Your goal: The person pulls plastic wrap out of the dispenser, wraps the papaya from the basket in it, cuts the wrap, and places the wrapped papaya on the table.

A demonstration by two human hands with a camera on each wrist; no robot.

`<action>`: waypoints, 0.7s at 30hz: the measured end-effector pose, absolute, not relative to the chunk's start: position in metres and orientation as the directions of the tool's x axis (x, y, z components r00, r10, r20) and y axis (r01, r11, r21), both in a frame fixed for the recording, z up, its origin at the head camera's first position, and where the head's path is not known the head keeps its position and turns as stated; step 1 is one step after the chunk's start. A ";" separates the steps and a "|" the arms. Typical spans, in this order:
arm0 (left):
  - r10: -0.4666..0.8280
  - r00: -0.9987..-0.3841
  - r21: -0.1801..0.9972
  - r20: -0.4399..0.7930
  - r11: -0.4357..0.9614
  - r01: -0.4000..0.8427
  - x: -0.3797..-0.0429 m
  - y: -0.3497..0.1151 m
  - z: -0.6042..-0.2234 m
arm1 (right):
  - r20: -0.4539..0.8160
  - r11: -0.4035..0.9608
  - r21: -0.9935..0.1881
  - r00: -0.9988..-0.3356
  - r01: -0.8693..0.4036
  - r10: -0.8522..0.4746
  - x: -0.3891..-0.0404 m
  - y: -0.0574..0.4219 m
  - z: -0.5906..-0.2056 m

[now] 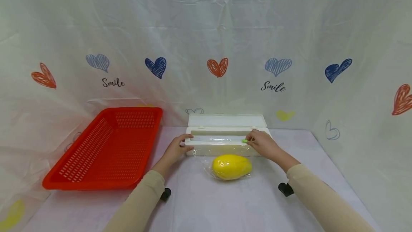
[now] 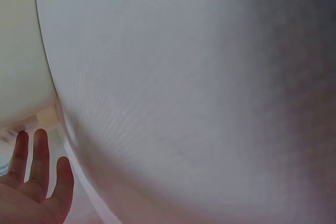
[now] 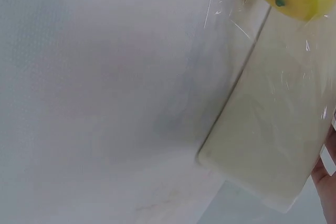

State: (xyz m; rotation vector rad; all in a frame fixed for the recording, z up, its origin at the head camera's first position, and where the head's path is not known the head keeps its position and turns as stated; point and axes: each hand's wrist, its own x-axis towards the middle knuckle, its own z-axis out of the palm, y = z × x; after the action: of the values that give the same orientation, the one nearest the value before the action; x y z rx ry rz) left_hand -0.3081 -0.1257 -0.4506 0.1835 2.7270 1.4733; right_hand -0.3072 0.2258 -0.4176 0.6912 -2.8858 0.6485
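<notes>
A white cling film dispenser (image 1: 209,149) stands on the table with its lid (image 1: 226,120) raised at the back. My left hand (image 1: 175,150) holds its left end, thumb at the front and a finger over the top edge. In the left wrist view, several fingers (image 2: 39,169) of that hand stretch out loosely. At the right part of the front rim, my right hand (image 1: 263,144) pinches the small green slide cutter (image 1: 244,141). Clear film drapes down the dispenser's front towards a yellow, mango-like fruit (image 1: 231,167), which lies on film just before it.
A red perforated plastic basket (image 1: 128,153) stands at the left, near my left forearm. Behind the table (image 1: 225,207) hangs a white curtain (image 1: 244,38) printed with hearts. Dark wrist devices (image 1: 285,189) show under both sleeves.
</notes>
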 end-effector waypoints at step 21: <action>0.128 -0.990 0.827 0.051 0.551 0.114 -0.307 -0.123 -0.450 | 0.243 0.847 -0.260 -0.880 -0.464 -0.408 -0.304 0.258 -0.421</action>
State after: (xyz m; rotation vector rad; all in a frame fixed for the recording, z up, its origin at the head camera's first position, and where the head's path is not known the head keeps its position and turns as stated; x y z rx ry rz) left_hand -0.3073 -0.1234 -0.4505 0.2148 2.7534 1.4653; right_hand -0.3037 0.2584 -0.4214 0.6773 -2.8455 0.4670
